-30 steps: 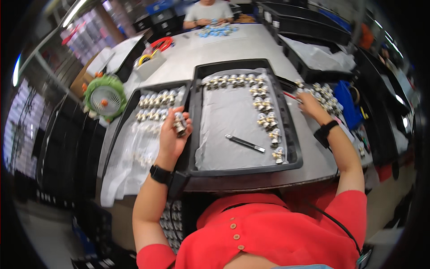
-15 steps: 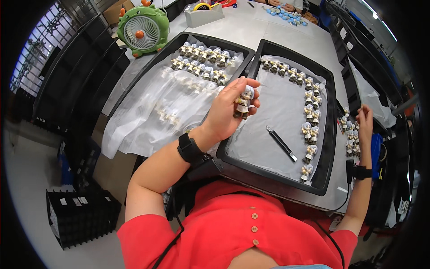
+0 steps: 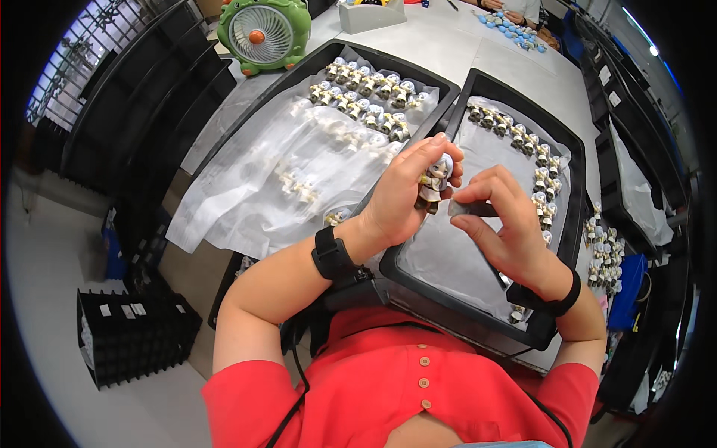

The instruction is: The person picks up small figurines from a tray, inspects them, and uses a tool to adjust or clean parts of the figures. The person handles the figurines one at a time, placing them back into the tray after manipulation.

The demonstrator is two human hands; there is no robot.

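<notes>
My left hand [image 3: 407,183] is closed around a small figurine [image 3: 435,181] with pale hair, a white outfit and dark boots, held upright over the gap between two black trays. Close beside its boots, my right hand [image 3: 511,228] pinches a small pale, translucent piece [image 3: 458,209] between thumb and fingers; its exact kind is unclear. Beneath my right hand is the right tray [image 3: 571,138], lined with white sheet, with similar figurines [image 3: 520,137] along its far and right sides. The black utility knife there is mostly hidden by that hand.
The left tray [image 3: 314,63] holds rows of figurines [image 3: 366,82], partly under a thin white sheet [image 3: 246,194]. More figurines [image 3: 606,257] stand right of the trays. A green fan [image 3: 265,33] is at the back left. Another person's hands [image 3: 504,11] are at the far end near blue pieces [image 3: 511,31].
My right hand has come from the figurines at the far right to beside my left hand, bringing the small pale piece. My left hand keeps the figurine. The view has shifted slightly.
</notes>
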